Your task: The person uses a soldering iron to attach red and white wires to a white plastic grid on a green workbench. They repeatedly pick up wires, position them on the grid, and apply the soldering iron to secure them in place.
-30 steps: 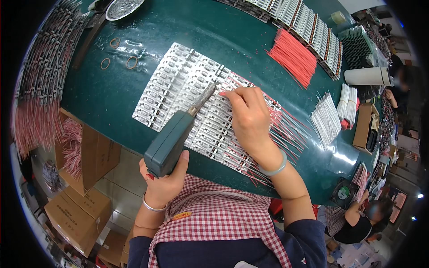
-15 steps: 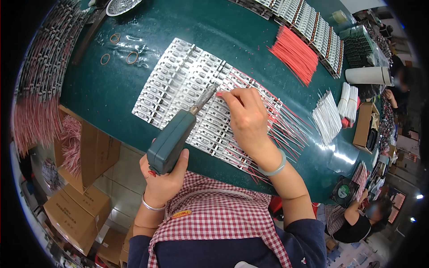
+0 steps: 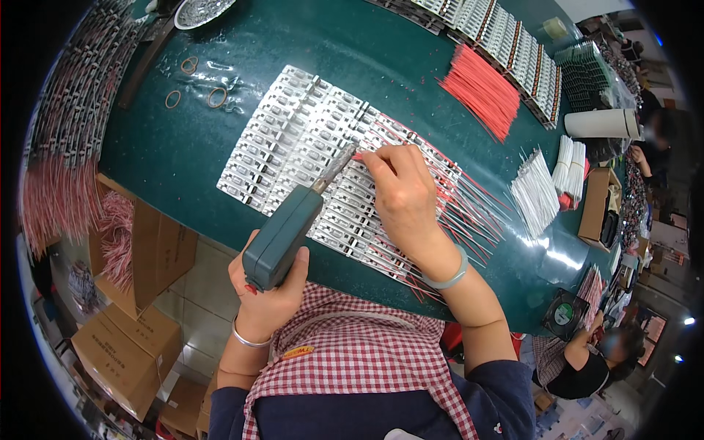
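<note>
My left hand [image 3: 270, 295] is wrapped round the body of a dark green soldering gun [image 3: 282, 236]. Its metal tip reaches up to the right, over a panel of small silver circuit boards [image 3: 293, 139]. Close by that tip, the thumb and forefinger of my right hand [image 3: 405, 194] are pinched together. A bit of red shows at their ends, seemingly a thin wire, mostly covered by the fingers. Red and white wires [image 3: 473, 213] stick out to the right from the panel, passing beneath and beside my right hand.
Loose red wires [image 3: 480, 92] lie at the far right, white wires [image 3: 535, 194] nearer. Stacked board panels [image 3: 506, 44] stand behind. Rubber bands [image 3: 217, 96] and a metal bowl [image 3: 202, 10] are at the left. Cardboard boxes [image 3: 128, 356] stand below the table edge. A co-worker [image 3: 587, 359] sits at right.
The soldering gun has dipped slightly, its tip drawing back a little toward me. My right hand stays pinched in nearly the same place.
</note>
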